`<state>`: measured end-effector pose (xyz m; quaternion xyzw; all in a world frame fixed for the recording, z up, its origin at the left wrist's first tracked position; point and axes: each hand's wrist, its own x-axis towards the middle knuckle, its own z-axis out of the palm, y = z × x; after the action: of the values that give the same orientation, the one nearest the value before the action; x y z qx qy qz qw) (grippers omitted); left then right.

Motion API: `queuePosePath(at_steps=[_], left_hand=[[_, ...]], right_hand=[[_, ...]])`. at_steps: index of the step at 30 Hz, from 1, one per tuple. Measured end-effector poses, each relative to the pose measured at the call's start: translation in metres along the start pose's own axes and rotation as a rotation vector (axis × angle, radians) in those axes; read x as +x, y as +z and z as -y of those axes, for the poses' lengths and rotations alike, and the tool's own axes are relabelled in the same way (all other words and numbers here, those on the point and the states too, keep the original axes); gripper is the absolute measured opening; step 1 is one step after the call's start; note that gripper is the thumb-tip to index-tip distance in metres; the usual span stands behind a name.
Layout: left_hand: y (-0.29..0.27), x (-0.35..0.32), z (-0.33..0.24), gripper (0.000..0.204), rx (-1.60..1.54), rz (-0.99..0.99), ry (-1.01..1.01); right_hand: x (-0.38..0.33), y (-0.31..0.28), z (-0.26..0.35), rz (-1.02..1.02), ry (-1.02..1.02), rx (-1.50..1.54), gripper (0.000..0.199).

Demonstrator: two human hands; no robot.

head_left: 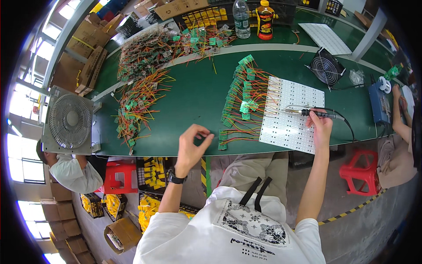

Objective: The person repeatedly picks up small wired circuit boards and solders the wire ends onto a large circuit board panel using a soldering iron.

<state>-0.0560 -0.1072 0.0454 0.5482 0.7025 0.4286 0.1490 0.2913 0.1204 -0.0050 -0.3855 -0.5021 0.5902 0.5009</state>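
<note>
While the soldering iron (pixel 314 113) lies nearly level across the white LED panel (pixel 290 115), its long axis runs left to right with the tip pointing toward the person's left, at the row of small green boards (pixel 237 94) wired to the panel's left edge; the right hand (pixel 321 125) is clamped round the iron's dark handle, so the tip reaches leftward from that hand over the panel; the left hand (pixel 193 143) hovers over the near edge of the green counter (pixel 193 94), just left of the lowest boards, thumb and fingertips pinched together, though on what I cannot tell; it sits nearer the boards' wired ends than the right; a loose heap of wired boards (pixel 136 105) lies farther left, well apart from both hands.
</note>
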Motion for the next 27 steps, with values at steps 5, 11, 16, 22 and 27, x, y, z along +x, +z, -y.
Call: queuePosePath(at_steps=[5,11,16,22,27], left_hand=[[0.023,-0.009,-0.017,0.031,0.092,0.118,0.007],[-0.024,0.024,0.026,0.02,0.223,-0.272,0.093],[-0.107,0.051,0.098,0.017,0.703,-0.621,-0.093],[-0.133,0.069,0.135,0.032,1.019,-0.554,-0.35],[-0.146,0.068,0.167,0.03,0.908,-0.559,-0.294]], right_hand=[[0.0,-0.007,-0.002,-0.007,-0.005,-0.019,0.017],[-0.001,-0.009,-0.004,-0.021,-0.008,-0.007,0.015],[-0.002,-0.004,-0.002,-0.005,-0.02,-0.007,0.016],[-0.001,-0.005,-0.001,-0.005,-0.016,-0.014,0.017],[-0.002,0.0,0.001,0.012,-0.023,-0.003,0.017]])
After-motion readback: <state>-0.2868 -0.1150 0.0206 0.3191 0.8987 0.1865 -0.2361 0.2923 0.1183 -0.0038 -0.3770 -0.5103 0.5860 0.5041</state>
